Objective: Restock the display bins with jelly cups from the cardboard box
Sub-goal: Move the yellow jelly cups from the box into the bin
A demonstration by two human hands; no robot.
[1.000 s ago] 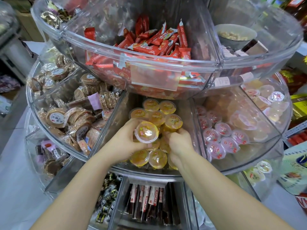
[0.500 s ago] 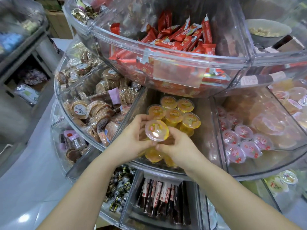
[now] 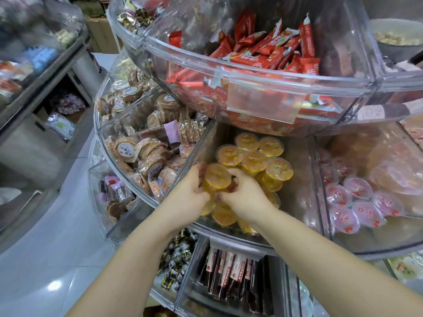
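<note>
An orange jelly cup [image 3: 217,177] is held over the middle clear display bin [image 3: 297,193], gripped from the left by my left hand [image 3: 190,193] and from the right by my right hand [image 3: 243,193]. Both hands curl round it above the bin's front left part. Several more orange jelly cups [image 3: 254,160] stand stacked behind and to the right, and others [image 3: 225,215] lie under my hands. The cardboard box is not in view.
The bin to the right holds pink jelly cups [image 3: 357,202]. Wrapped round cakes [image 3: 146,154] fill the bin on the left. The upper tier [image 3: 251,78] with red snack bars overhangs the jelly bin. Dark packets [image 3: 231,277] sit in the tier below. A shelf unit [image 3: 39,72] stands at left.
The view has swung left, so the bins sit further right in frame. My hands have kept the orange cup between them and shifted it slightly toward the bin's left wall.
</note>
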